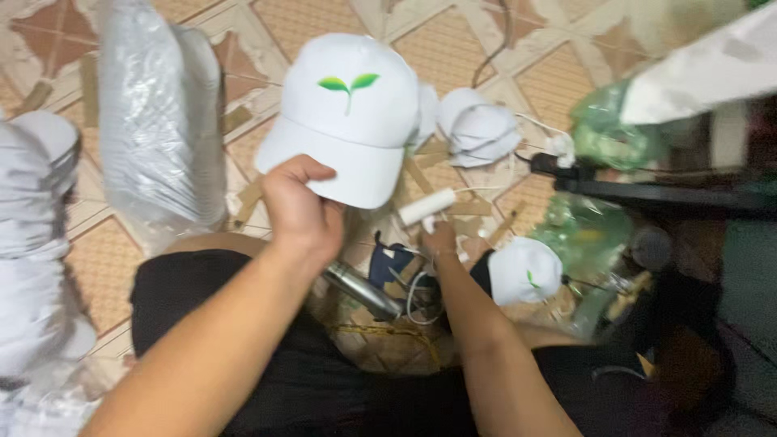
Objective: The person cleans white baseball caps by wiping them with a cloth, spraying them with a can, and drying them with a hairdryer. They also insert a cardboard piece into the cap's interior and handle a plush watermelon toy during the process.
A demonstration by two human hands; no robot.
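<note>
While my left hand [301, 212] clamped its fingers on the white cap's [350, 113] brim, my right hand [439, 239] gripped a lint roller [426, 206] just above its fingers.

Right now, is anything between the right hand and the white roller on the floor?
Nothing visible. The right hand is already at the white roller, fingers at its near end; actual grip is unclear through blur. The left hand holds the white cap by its brim, off to the side.
</note>
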